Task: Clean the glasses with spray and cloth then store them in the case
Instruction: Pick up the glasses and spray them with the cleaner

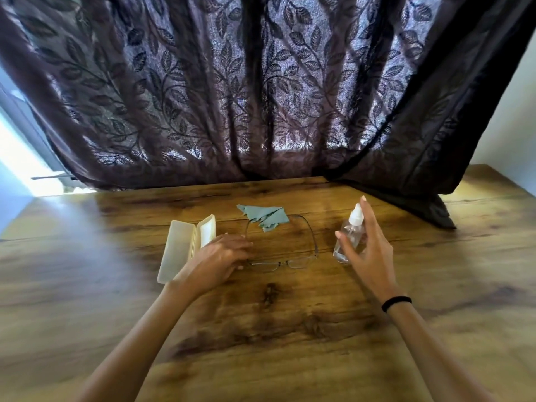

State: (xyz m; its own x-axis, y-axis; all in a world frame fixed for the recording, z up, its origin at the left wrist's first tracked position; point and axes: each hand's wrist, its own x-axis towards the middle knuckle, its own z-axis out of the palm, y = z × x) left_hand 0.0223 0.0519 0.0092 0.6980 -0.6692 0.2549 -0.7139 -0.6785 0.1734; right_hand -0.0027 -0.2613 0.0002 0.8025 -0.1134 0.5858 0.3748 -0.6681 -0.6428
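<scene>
Thin-framed glasses (293,264) lie unfolded on the wooden table (261,329), lenses toward me, temples pointing away. A grey-blue cloth (268,217) lies crumpled across the far ends of the temples. A cream case (179,250) lies open to the left. My left hand (220,258) rests palm down at the glasses' left corner, fingers apart, partly covering the case. A clear spray bottle (349,236) with a white cap stands on the right. My right hand (367,248) is spread around the bottle, fingers apart, not closed on it.
A dark leaf-patterned curtain (261,97) hangs along the table's far edge, and its hem drapes onto the table at the back right (420,204). A bright window opening (26,169) is at the far left.
</scene>
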